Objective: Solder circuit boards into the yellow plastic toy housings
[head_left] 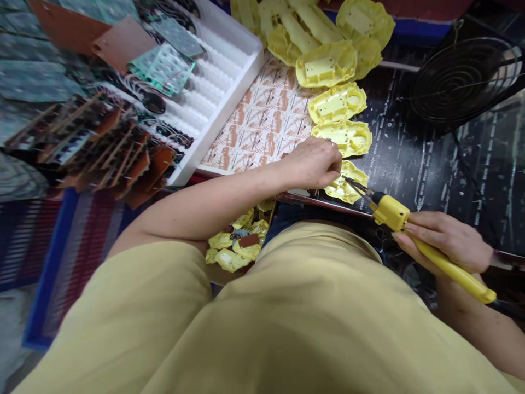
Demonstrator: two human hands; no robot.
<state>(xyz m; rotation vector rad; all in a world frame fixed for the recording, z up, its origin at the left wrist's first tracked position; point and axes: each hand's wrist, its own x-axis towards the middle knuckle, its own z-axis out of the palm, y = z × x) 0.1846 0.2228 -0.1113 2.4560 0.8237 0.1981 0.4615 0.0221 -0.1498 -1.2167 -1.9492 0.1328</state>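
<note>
My right hand is wrapped round the long handle of a yellow soldering iron. The iron's dark metal tip reaches left over the nearest yellow plastic shell. My left hand is closed, fingers curled down at that shell's left end. Whatever its fingers pinch is hidden from me. Just beyond lies a second yellow shell, partly behind the left hand, and a third shell follows in the same row. These shells lie with their hollow insides facing up.
More yellow shells are heaped at the back. On the left, a white foam tray carries circuit boards with wires. A black fan stands at the back right. Below my left arm, a box holds several yellow pieces.
</note>
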